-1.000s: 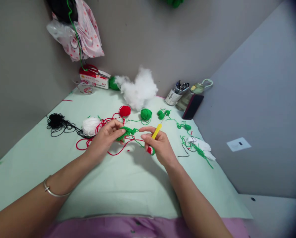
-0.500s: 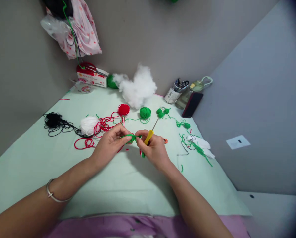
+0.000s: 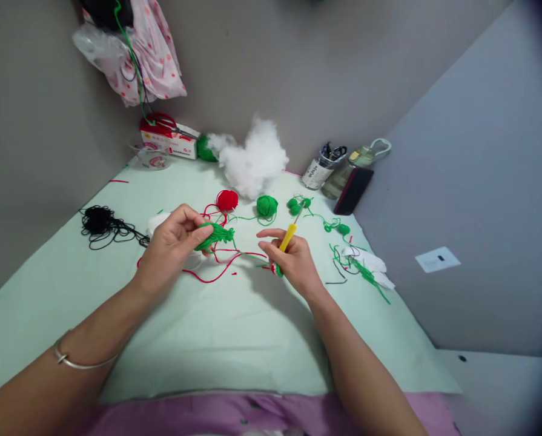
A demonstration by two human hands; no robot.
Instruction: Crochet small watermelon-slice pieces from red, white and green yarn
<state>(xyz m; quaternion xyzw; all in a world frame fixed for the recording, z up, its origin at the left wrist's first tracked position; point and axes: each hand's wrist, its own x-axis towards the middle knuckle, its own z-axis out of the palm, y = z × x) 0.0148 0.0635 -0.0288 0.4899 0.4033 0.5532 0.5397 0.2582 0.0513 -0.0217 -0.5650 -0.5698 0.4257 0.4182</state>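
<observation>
My left hand [image 3: 173, 242] pinches a green crochet piece [image 3: 218, 234] between thumb and fingers, its looped edge facing right. In my right hand [image 3: 295, 260] a crochet hook [image 3: 287, 236] with a yellow handle is gripped, metal tip pointing up and away. The thumb and index finger of that hand are apart, with a gap between them and the crochet piece. A small red, white and green bit [image 3: 276, 270] shows under the right fingers; its kind is unclear. Red yarn strands [image 3: 225, 266] lie below the hands, and a thin green strand runs from the piece toward my right hand.
Behind the hands lie a red yarn ball [image 3: 228, 200], a green yarn ball [image 3: 267, 206] and white stuffing [image 3: 257, 160]. Black yarn [image 3: 99, 221] is at left. Small green pieces [image 3: 298, 204], yarn scraps [image 3: 366, 272], a phone [image 3: 353, 192] and a bottle [image 3: 364, 156] are at right.
My hands have moved apart. The left has gone left and up with the green crochet piece; the right has let go of the piece and shifted right, still holding the hook.
</observation>
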